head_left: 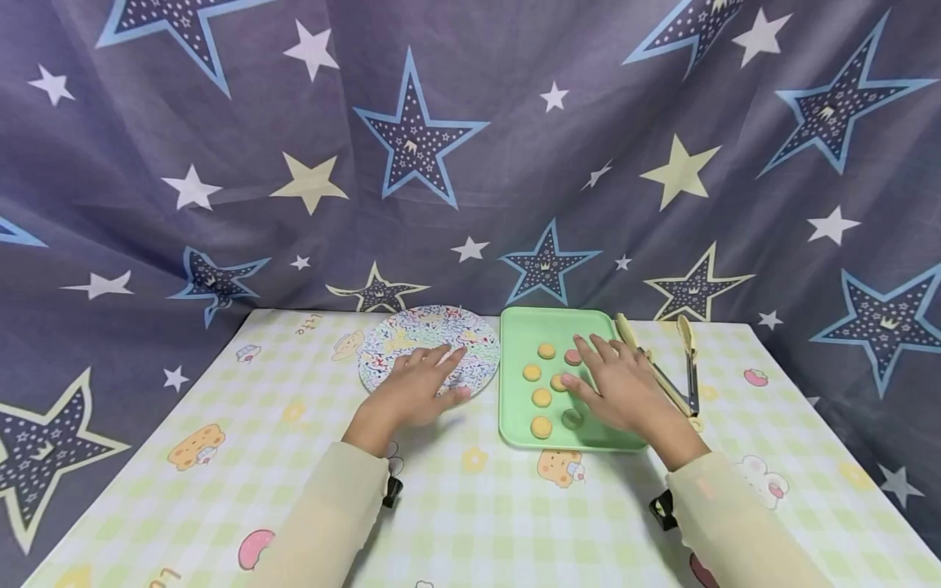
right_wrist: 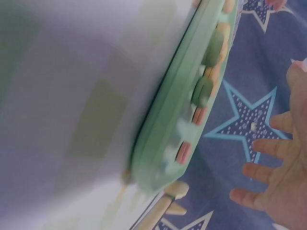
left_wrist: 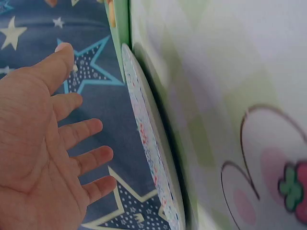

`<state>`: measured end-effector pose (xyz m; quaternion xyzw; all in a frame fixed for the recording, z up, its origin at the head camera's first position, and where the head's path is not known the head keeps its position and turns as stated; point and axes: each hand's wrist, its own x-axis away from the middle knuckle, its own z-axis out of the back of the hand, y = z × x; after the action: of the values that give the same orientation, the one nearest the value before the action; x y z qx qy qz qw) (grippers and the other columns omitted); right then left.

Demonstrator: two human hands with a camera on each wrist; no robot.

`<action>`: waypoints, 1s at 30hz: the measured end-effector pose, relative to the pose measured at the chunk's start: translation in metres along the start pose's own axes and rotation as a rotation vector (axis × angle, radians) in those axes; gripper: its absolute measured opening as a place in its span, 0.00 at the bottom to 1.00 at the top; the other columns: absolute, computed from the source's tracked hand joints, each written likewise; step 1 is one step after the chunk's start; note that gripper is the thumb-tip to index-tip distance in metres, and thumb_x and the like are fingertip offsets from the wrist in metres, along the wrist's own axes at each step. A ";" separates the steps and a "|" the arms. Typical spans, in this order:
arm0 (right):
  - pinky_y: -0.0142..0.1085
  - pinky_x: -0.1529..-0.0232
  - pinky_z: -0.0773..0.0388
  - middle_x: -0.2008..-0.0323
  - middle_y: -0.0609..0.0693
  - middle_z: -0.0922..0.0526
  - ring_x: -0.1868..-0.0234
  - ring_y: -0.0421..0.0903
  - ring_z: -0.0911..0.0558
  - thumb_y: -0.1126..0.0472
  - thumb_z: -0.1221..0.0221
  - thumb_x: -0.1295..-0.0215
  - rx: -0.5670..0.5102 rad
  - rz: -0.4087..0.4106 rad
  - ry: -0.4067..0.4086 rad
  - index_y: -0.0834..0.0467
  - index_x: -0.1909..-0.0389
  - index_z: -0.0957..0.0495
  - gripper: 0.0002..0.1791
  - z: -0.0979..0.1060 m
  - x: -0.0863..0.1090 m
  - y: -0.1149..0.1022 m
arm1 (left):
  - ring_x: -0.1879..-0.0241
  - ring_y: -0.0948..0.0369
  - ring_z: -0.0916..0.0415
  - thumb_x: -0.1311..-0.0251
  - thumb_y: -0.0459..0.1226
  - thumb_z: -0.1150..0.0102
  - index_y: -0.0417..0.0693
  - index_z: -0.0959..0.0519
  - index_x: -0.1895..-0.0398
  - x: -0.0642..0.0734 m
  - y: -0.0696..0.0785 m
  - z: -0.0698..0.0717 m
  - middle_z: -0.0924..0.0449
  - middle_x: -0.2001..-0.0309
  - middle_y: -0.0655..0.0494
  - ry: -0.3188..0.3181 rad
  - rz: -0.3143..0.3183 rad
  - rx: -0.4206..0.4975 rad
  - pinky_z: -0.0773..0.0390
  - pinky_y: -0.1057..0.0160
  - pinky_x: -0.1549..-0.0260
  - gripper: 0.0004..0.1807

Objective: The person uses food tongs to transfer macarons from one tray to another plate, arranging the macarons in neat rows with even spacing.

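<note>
My left hand (head_left: 413, 388) hovers above the near edge of a round board with multicoloured speckles (head_left: 390, 339), fingers spread and palm down. In the left wrist view, nothing is in that hand, and the board's rim (left_wrist: 148, 129) stands apart from the fingers. Over the right part of a light green tray (head_left: 518, 327) is my right hand (head_left: 625, 388), its fingers also extended and holding nothing. Several yellow macaron-like cookies (head_left: 541, 427), a pink one (head_left: 573, 357) and a green one (head_left: 572, 419) lie on the tray. More pink and green cookies (right_wrist: 203, 92) show in the right wrist view.
Tongs (head_left: 693, 380) with cream tips and dark arms lie spread to the right of the tray, partly behind my right hand. A checkered tablecloth (head_left: 470, 523) with cartoon prints covers the table. Behind the table hangs a dark star-patterned curtain (head_left: 507, 163).
</note>
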<state>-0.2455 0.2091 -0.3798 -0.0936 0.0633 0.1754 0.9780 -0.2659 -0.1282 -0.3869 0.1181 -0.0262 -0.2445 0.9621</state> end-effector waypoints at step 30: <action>0.81 0.42 0.41 0.26 0.76 0.48 0.32 0.81 0.44 0.38 0.52 0.21 0.010 -0.174 -0.072 0.64 0.19 0.53 0.45 0.016 0.028 0.091 | 0.29 0.28 0.53 0.26 0.54 0.49 0.42 0.51 0.18 0.023 -0.093 0.015 0.56 0.22 0.30 0.062 0.327 0.081 0.48 0.23 0.34 0.44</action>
<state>-0.2499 0.3059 -0.3829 -0.0876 0.0205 0.0928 0.9916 -0.2908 -0.2221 -0.3945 0.1583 -0.0254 -0.0795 0.9839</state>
